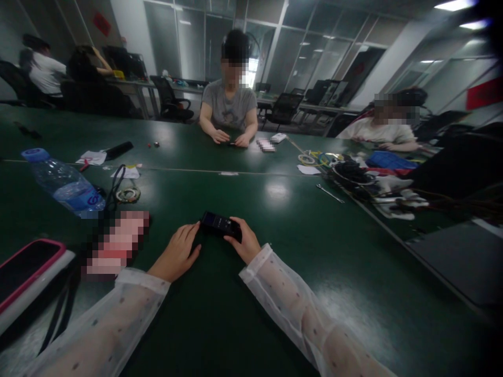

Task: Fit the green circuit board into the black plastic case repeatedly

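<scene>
A small black device with a dimly lit screen is on or just above the green table in front of me; its exact kind is hard to make out. My right hand grips its right end between thumb and fingers. At its other end, my left hand lies with fingers stretched and thumb apart, the fingertips at or touching the device's left edge. Left of my left hand is a phone with a blurred-out screen. Both my forearms are in sheer white dotted sleeves.
A plastic water bottle leans at the left, near a pink-edged phone on a white box. A coiled strap ring lies beside it. To the right are a wrench, tangled cables and a grey laptop. Other people sit around the table.
</scene>
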The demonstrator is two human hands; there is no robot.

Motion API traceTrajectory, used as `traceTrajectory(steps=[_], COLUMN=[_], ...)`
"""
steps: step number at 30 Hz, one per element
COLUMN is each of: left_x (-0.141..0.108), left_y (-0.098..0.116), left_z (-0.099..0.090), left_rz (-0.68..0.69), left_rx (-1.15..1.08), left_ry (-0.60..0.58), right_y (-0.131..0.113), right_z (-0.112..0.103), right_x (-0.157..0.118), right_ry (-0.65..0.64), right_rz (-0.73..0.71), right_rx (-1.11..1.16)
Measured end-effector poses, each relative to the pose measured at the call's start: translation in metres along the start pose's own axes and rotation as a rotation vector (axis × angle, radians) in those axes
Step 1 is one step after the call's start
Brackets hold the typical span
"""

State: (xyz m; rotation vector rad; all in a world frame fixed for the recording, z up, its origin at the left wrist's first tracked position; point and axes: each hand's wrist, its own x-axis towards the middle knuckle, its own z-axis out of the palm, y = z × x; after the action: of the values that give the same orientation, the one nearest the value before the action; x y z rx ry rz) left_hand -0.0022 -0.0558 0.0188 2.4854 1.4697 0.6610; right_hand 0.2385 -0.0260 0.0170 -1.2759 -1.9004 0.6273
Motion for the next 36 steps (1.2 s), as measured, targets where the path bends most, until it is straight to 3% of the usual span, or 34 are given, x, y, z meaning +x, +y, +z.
traceTrajectory(steps=[11,17,21,26,36], left_x=[0.0,0.0,0.001,0.001,0.0], left_y=[0.0,0.001,0.003,0.003,-0.001], left_z=[0.002,-0.001,-0.004,-0.006,-0.003], left_rz=[-0.002,0.007,0.011,0.009,0.061], left_rx=[0.035,0.031,0.035,0.024,0.023], left_ry=[0.001,-0.019,-0.034,-0.032,-0.002], right_y=[0.0,0.002,0.026,0.053,0.046], right_z=[0.001,-0.008,-0.019,-0.024,-0.02], right_x=[0.0,0.001,0.007,0.011,0.012], right_ry=[0.052,0.456,0.599,0.551,0.475], right_rz=[0.0,-0.077,0.001,0.196,0.186], right_rx=[0.06,0.114,0.073,0.024,-0.012])
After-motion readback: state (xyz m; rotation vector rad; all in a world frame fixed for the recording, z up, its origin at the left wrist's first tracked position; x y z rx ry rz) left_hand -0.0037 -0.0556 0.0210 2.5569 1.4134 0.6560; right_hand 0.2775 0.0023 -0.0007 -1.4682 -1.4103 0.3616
